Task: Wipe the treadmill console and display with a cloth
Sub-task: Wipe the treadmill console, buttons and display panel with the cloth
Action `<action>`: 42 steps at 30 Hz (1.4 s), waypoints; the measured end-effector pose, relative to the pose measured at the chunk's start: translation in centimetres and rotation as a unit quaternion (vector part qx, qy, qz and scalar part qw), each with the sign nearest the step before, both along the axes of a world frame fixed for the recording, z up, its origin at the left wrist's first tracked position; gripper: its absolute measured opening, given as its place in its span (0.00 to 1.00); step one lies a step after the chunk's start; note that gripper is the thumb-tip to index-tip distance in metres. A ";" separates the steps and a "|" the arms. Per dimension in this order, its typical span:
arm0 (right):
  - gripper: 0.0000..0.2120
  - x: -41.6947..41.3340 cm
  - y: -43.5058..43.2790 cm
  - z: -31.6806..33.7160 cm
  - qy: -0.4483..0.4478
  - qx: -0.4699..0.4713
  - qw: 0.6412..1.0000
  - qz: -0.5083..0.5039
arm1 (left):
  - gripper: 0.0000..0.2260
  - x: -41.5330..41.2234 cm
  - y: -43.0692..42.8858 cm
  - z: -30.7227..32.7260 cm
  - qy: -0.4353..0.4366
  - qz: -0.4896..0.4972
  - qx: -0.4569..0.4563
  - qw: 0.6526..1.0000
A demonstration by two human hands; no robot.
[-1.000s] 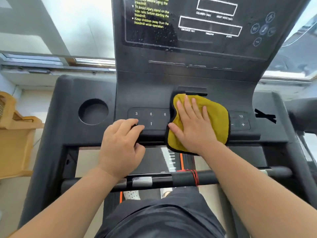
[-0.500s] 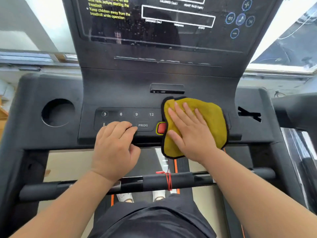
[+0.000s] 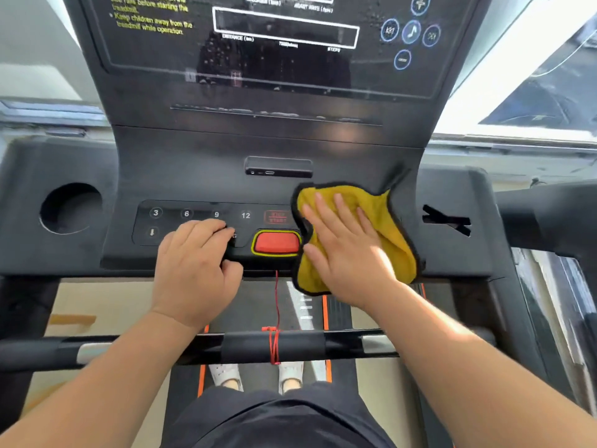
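A yellow cloth with a dark edge lies on the right half of the black treadmill console. My right hand presses flat on it with straight, spread fingers. My left hand grips the console's front edge, its fingers curled over the left button panel and its thumb under the lip. A red stop button sits between the two hands, uncovered. The dark display rises above, spotted with droplets.
A round cup holder is sunk in the console's left wing. A black handlebar with a red cord tied to it crosses below my arms. The treadmill belt and white shoes show beneath. A dark armrest juts in at the right.
My right hand has slid the cloth to the right, uncovering the red stop button and the 12 key. My left hand has stayed on the console edge. The view has shifted right.
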State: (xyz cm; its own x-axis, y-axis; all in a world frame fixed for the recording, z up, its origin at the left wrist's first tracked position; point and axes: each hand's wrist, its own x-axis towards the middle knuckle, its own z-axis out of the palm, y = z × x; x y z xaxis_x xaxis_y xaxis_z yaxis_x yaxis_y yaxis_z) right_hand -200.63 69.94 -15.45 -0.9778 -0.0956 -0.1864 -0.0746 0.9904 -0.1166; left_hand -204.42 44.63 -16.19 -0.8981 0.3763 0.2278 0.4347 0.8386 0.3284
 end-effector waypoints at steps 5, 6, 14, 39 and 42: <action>0.35 -1.0 7.3 0.0 -0.001 0.046 0.979 -0.199 | 0.19 -0.3 0.7 0.4 -0.013 0.024 -0.006 1.000; 0.36 -1.7 7.2 0.1 -0.011 0.048 0.971 -0.233 | 0.19 -0.3 0.7 0.5 -0.016 0.029 -0.008 0.999; 0.33 1.3 2.4 0.3 -0.017 -0.092 0.996 -0.005 | 0.20 -0.4 1.1 0.4 -0.017 0.037 -0.012 0.999; 0.40 2.6 0.2 -0.3 -0.013 -0.003 0.999 0.037 | 0.17 -1.1 1.6 0.6 0.041 0.045 0.010 0.998; 0.38 3.3 3.8 -0.5 0.011 0.009 1.000 -0.006 | 0.16 -1.2 1.6 0.6 0.038 0.046 0.003 0.998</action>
State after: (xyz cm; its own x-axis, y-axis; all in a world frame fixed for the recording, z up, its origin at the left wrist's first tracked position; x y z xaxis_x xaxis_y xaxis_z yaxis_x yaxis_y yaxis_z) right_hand -197.30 73.74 -15.95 -0.9827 -0.0812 -0.1664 -0.0658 0.9932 -0.0962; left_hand -205.62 46.21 -15.55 -0.9082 0.2922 0.2996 0.3808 0.8738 0.3023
